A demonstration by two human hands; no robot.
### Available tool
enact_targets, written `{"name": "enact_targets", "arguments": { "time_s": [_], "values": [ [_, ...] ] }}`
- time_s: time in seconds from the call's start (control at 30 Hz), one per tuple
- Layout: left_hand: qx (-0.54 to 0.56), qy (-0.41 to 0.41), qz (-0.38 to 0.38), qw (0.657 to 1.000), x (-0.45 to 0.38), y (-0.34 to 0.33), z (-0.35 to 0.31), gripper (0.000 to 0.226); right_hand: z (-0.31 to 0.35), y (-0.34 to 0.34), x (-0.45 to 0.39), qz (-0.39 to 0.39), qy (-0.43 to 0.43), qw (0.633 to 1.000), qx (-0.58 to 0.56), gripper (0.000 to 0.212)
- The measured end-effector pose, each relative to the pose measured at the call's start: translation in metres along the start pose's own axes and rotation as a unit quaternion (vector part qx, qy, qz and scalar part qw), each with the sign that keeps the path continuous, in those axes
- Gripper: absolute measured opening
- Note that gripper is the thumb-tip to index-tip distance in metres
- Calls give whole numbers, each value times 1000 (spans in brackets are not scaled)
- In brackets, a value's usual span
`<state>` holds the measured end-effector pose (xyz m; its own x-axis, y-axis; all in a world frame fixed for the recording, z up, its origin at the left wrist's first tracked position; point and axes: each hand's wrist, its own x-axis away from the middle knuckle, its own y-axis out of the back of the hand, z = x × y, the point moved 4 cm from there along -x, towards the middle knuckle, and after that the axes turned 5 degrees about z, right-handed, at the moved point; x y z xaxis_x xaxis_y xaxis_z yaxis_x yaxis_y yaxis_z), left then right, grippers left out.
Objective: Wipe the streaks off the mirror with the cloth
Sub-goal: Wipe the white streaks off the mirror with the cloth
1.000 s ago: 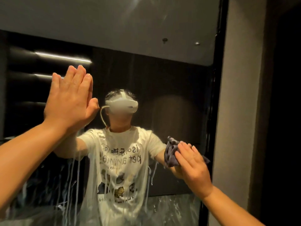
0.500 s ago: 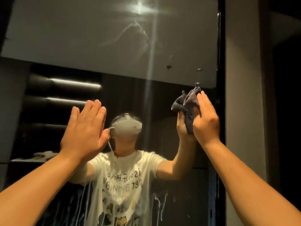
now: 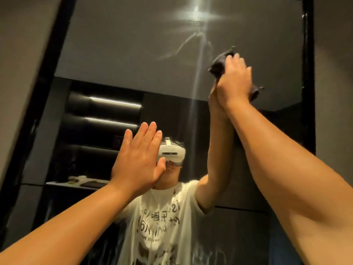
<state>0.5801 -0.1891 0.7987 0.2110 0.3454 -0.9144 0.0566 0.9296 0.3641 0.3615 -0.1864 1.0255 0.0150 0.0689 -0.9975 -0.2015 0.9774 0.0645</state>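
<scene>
A dark, crumpled cloth (image 3: 221,65) is pressed high on the right of a black-framed mirror (image 3: 133,54) by the closed right hand (image 3: 234,81). The left hand (image 3: 139,161), empty, lies flat on the glass.

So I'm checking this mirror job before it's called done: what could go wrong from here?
The left hand is pressed flat on the mirror, so it may leave a palm print. The cloth in the right hand is bunched up high, so it could miss the curved smear beside it. Drip streaks low on the glass could be forgotten.
</scene>
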Motion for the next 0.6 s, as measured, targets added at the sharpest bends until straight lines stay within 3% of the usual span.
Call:
{"name": "enact_targets", "arguments": {
  "time_s": [0.1,0.2,0.27,0.6],
  "values": [
    [50,-9,-16,999,2,4,2,67,71,-31,69,8,215,977,10,58],
    [127,11,-35,991,12,14,12,65,75,-31,142,48,298,953,0,58],
    [121,18,-34,992,22,21,20,65,66,-25,177,81,339,937,-8,57],
    [48,112,26,992,94,35,97,68,60,5,241,88,303,935,-162,48]
  ]
}}
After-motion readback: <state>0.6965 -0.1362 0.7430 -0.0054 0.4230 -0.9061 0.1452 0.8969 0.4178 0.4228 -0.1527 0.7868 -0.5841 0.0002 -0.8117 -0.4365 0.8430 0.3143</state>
